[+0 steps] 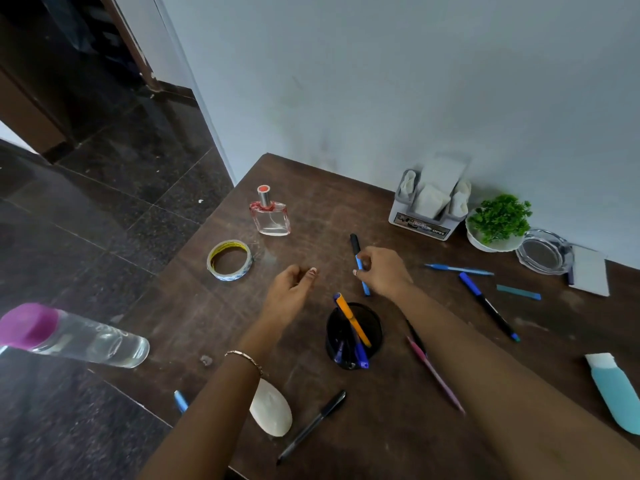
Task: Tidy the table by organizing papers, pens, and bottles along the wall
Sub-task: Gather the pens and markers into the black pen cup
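Pen-gathering looked to be the step in hand: the right hand (382, 271) pinched a blue-barrelled, black-capped pen (354, 242) near the middle of the brown wooden bench (311, 188), while the left hand (289, 284) hung beside it, fingers loosely curled on nothing. Next, by my judgement, that pen needed lifting and dropping into the black mesh pen cup (374, 327) nearer the front edge. Five other pens lay loose. There were three bottles: a glass perfume bottle (270, 218), a purple-capped clear bottle (74, 337) and a teal squeeze bottle (616, 393). One white paper pad (588, 271) lay by the wall.

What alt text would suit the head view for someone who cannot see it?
A person's right hand pinches a blue-and-black pen over a brown table, the left hand hovering empty. A black pen cup stands near the hands, with loose pens, a tape roll and a perfume bottle around.
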`<state>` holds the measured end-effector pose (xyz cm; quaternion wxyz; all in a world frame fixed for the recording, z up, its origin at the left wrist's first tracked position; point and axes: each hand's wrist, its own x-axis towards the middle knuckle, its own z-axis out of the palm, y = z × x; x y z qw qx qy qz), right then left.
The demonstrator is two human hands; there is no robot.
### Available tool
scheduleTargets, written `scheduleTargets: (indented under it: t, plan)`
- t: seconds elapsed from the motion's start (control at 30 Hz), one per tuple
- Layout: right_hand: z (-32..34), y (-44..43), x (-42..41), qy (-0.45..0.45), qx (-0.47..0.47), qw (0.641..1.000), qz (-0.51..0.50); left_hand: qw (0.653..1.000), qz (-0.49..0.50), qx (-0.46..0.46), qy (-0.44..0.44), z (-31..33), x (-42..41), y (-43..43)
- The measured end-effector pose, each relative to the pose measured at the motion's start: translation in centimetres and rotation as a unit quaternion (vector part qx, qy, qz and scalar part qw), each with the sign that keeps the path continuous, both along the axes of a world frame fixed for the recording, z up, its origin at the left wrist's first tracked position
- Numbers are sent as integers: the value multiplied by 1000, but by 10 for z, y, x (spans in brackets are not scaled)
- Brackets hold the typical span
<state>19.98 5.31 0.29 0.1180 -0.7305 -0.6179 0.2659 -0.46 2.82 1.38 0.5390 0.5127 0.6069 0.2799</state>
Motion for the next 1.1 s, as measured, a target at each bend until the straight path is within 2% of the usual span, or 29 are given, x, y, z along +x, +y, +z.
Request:
scheduleTargets:
  t: [0.17, 0.23, 0.3, 0.4, 0.5, 0.57, 0.67, 0.73, 0.93, 1.1]
  plan:
    - [-10, 9, -7, -56, -20, 998, -7, 999, 17, -19, -20, -4, -10, -4]
    - [-9, 10, -3, -45, -31, 998, -25, 999, 29, -20, -29, -2, -10, -6]
    - [-4, 7, 1, 14, -19, 998, -66, 998, 41, -15, -41, 4, -7, -7]
    - [22, -3, 3, 149, 48, 980, -121, 996, 59, 7, -73, 22, -2, -10]
    - [64, -26, 0, 268, 128, 950, -100, 992, 48, 71, -95, 50, 6, -15]
    - [92, -48, -1, 309, 140, 939, -49, 987, 26, 113, -115, 74, 14, -21]
    - [116, -80, -3, 306, 104, 946, 39, 973, -13, 155, -169, 103, 25, -32]
    - [118, -95, -5, 293, 87, 950, 61, 969, -27, 172, -176, 113, 27, -39]
    - [113, -114, -14, 278, 59, 956, 68, 964, -14, 228, -135, 108, 15, -59]
    - [96, -121, -5, 270, 53, 961, 23, 968, -12, 235, -88, 86, 2, -68]
